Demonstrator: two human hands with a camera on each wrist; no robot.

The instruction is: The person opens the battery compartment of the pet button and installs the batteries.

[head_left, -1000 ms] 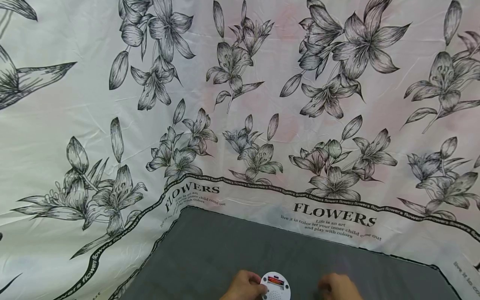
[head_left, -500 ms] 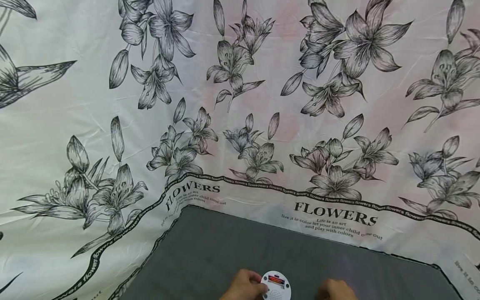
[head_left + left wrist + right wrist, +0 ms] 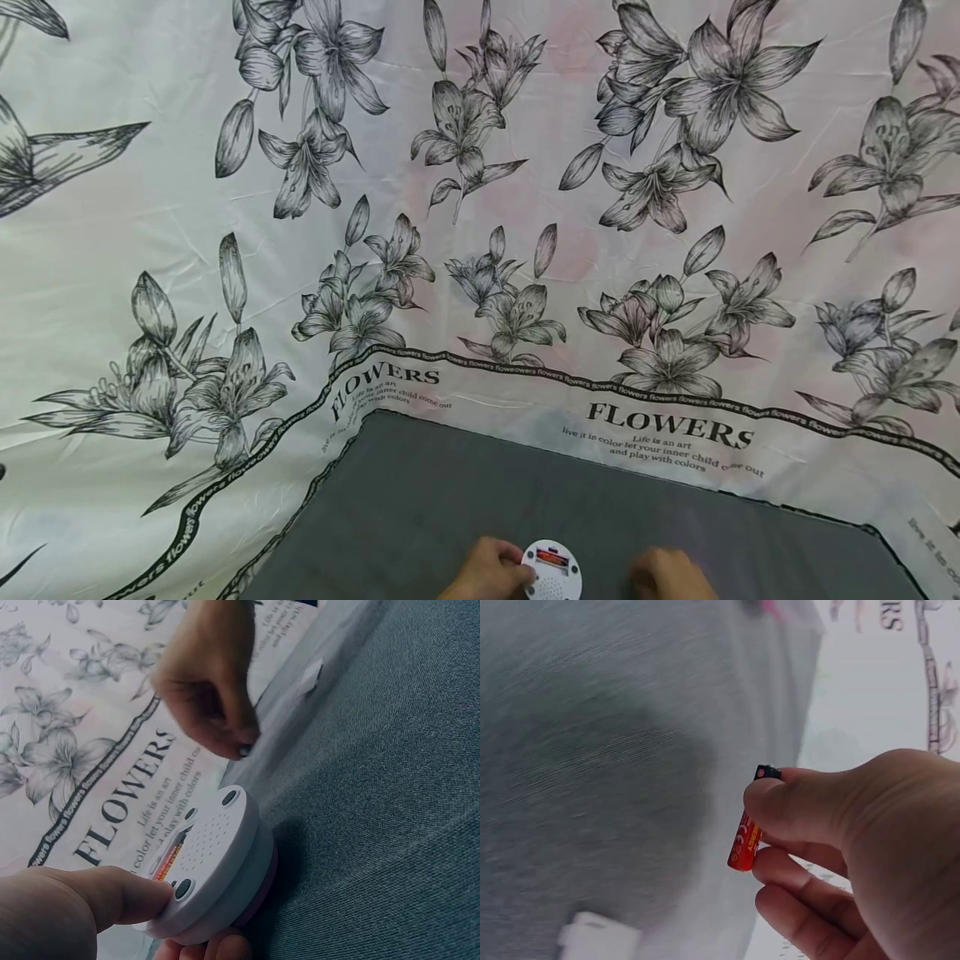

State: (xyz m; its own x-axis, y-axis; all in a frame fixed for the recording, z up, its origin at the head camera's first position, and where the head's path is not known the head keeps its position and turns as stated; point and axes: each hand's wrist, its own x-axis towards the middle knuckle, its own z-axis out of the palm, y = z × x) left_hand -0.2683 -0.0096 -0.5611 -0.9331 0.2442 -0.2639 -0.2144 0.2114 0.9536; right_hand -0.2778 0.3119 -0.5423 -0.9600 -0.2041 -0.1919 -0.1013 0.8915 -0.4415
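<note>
White and round, the device (image 3: 217, 862) was clamped between thumb and fingers of the left hand (image 3: 487, 572), a red battery (image 3: 552, 559) inset just beside that thumb, while the right hand (image 3: 672, 575), apart from it, pinched a loose battery (image 3: 744, 844) over grey cloth (image 3: 457, 479).

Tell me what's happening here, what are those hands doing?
A person's left hand is holding a round white gadget over a gray cloth. The right hand pinches a small red battery, apart from the gadget. Another battery sits inside the gadget. A little white piece lies on the cloth.
</note>
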